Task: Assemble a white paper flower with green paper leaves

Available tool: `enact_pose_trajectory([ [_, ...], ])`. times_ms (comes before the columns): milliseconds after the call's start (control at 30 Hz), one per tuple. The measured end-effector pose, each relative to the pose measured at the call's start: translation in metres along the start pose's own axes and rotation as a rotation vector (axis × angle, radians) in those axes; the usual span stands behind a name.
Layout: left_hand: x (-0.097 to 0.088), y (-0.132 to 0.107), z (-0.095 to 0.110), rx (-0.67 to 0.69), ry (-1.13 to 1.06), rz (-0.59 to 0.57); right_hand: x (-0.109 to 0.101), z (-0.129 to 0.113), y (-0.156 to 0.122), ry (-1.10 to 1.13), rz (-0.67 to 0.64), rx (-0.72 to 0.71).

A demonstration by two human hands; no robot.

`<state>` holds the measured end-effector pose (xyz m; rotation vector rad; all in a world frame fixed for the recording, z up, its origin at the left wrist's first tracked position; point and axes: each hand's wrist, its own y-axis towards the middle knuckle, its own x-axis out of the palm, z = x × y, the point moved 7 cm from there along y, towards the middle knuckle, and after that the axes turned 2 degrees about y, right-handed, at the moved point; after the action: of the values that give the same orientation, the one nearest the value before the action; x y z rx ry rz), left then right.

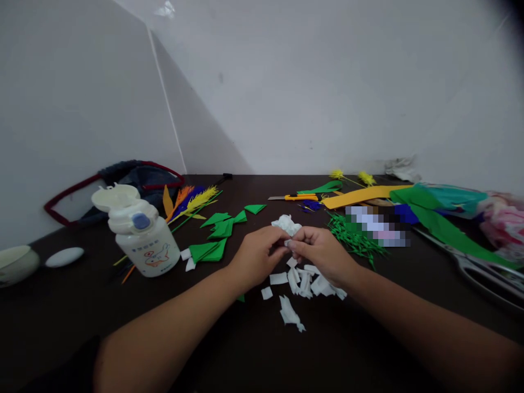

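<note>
My left hand (262,251) and my right hand (317,248) meet over the middle of the dark table, fingertips pinched together. Between them is a small piece of white paper (289,242), mostly hidden by the fingers. Just beyond the fingertips sits a crumpled white tissue-like wad (285,222). Below the hands, several torn white paper scraps (305,283) are scattered, one longer twisted strip (290,314) nearest to me. Folded green paper pieces (213,248) lie to the left of my left hand. A heap of thin green paper sprigs (356,237) is right beside my right hand.
On the left stand a white bottle (147,245) with its lid up, a bowl (18,265) and a white oval object (64,257). Yellow, orange and purple paper plumes (192,204) lie behind. A box cutter (295,197) lies at the back; large scissors (483,273) are far right.
</note>
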<state>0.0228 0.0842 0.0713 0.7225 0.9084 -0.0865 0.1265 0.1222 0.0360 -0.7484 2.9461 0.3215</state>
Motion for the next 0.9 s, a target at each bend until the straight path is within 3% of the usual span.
enact_pose_trajectory([
  [100,-0.004,0.000,0.002,0.028,-0.025,0.033,0.002,0.002,0.000,0.045,-0.026,0.000],
  [200,-0.006,0.001,-0.005,-0.087,-0.152,0.051,0.000,-0.003,0.000,-0.019,0.022,-0.065],
  [333,0.011,-0.001,-0.022,-0.366,-0.681,-0.069,-0.002,-0.024,-0.006,-0.234,0.111,-0.314],
  [467,0.029,-0.007,-0.024,-0.512,-1.093,-0.199,0.003,-0.037,-0.012,-0.369,0.090,-0.460],
  [633,0.036,-0.010,-0.023,-0.530,-1.174,-0.253,0.002,-0.040,-0.013,-0.409,0.113,-0.475],
  [900,0.033,-0.007,-0.019,-0.437,-1.114,-0.172,-0.009,-0.031,-0.009,-0.296,0.205,-0.322],
])
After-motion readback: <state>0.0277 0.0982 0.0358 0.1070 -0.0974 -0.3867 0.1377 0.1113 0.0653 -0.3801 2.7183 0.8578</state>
